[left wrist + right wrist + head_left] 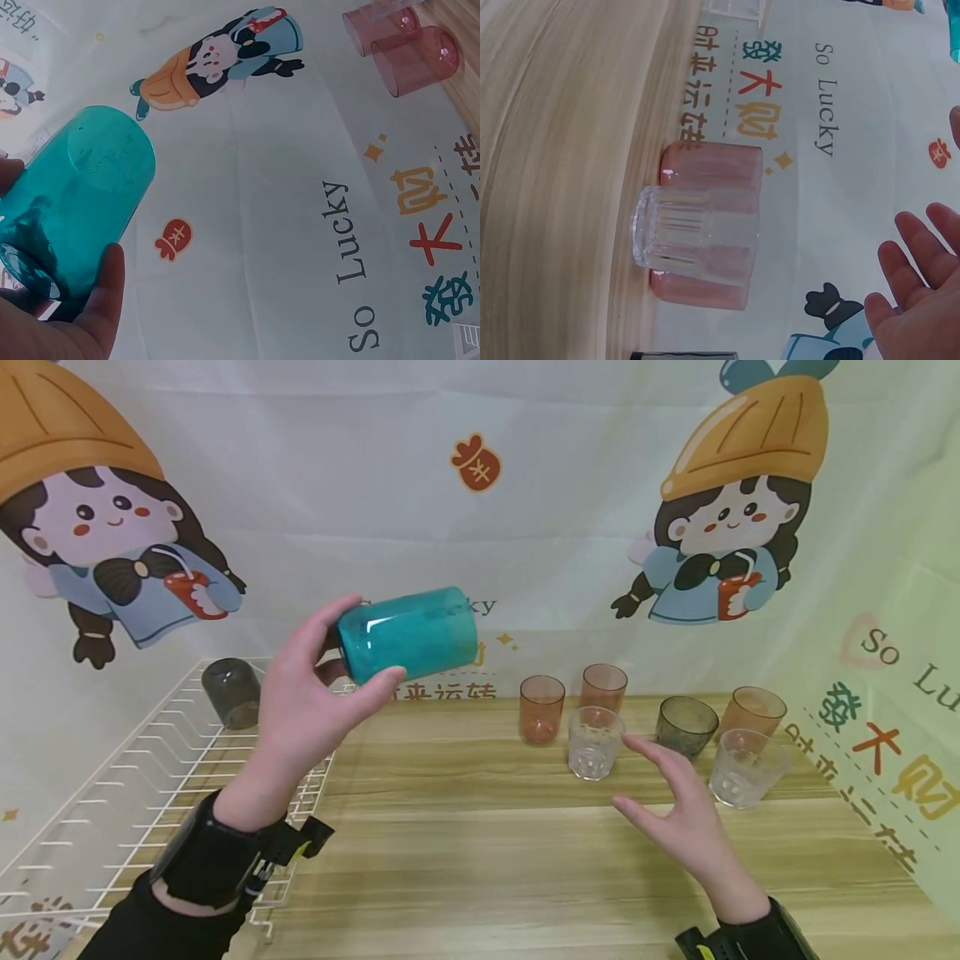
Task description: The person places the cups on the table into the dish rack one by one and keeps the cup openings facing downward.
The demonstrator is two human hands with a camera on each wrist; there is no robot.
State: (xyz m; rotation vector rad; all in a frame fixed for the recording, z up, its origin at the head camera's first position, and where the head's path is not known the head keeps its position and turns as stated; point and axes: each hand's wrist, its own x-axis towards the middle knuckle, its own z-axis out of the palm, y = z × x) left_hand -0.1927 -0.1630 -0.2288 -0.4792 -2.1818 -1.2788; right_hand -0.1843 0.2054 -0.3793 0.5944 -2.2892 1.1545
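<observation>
My left hand (303, 702) grips a teal glass (408, 635) near its base and holds it in the air above the table. The glass lies almost on its side, its other end toward the right. In the left wrist view the thumb and fingers wrap the lower part of the teal glass (82, 195). My right hand (686, 822) hovers over the table with fingers spread and nothing in them. Closest to it are a clear tumbler (592, 752), a dark grey glass (686, 727) and a second clear tumbler (742, 772).
A white wire rack (161, 810) runs along the left, with a dark glass (232, 693) upside down in it. Amber-pink glasses (542, 710) stand at the back of the wooden table (450, 860). A printed cloth (555, 468) hangs behind.
</observation>
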